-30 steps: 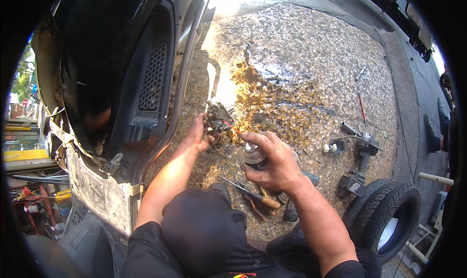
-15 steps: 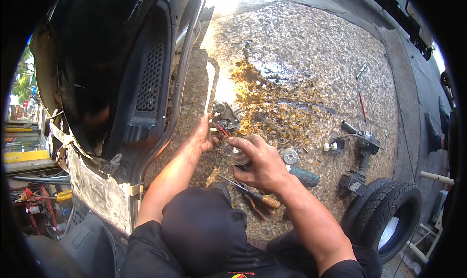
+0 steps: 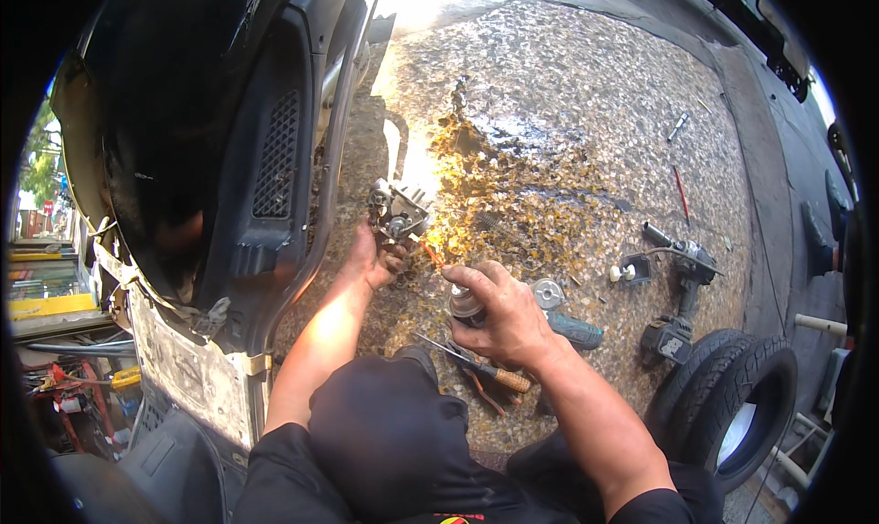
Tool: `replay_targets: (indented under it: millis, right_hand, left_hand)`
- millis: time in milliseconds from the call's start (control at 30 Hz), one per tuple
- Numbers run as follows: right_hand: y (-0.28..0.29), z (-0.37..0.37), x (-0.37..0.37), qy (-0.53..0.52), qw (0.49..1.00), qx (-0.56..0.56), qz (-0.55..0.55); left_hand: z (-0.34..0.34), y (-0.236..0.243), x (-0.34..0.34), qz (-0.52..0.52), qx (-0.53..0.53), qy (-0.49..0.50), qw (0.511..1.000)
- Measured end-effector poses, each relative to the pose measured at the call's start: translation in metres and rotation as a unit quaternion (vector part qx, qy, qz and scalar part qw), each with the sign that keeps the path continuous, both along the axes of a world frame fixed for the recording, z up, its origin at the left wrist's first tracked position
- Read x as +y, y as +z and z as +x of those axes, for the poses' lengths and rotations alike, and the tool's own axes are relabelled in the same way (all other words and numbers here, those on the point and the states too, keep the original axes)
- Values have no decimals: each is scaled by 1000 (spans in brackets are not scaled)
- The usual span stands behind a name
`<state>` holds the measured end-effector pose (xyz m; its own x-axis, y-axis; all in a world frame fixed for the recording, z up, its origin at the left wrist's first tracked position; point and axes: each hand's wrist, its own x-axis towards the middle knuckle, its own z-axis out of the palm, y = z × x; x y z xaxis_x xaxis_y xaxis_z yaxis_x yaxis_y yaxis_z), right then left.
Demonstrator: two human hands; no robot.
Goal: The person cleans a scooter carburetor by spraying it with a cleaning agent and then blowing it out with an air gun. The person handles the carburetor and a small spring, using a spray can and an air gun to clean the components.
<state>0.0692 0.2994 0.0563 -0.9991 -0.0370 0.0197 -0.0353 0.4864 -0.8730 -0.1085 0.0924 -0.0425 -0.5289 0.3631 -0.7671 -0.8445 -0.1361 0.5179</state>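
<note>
Can (image 3: 464, 306) mostly hidden by right hand (image 3: 509, 314)

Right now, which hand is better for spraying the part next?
Probably the right hand: it holds the can, its red straw toward the part. The left hand holds the part.

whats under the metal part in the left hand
The left hand shows at the lower edge of the metal part, above the pebbled floor. The part covers its own underside and the floor directly below.
</note>
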Motion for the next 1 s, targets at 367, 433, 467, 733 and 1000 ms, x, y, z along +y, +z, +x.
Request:
replay_targets:
  millis: [367,433,467,733,1000]
  right_hand:
    - [6,-4,9,-41,998,55,-2]
    - [5,-6,8,-46,998,47,7]
    - [4,-7,9,-64,997,32,4]
    - [3,-6,19,-67,997,33,-20]
    - [10,-6,21,-57,997,41,-25]
  left_hand:
    - [0,1,-5,38,-21,7,999]
    - [0,2,-5,43,-10,-7,999]
    - [0,2,-5,53,-11,-8,998]
    - [-1,-2,-14,80,-37,-8,996]
    - [3,-8,-21,107,-26,-39,993]
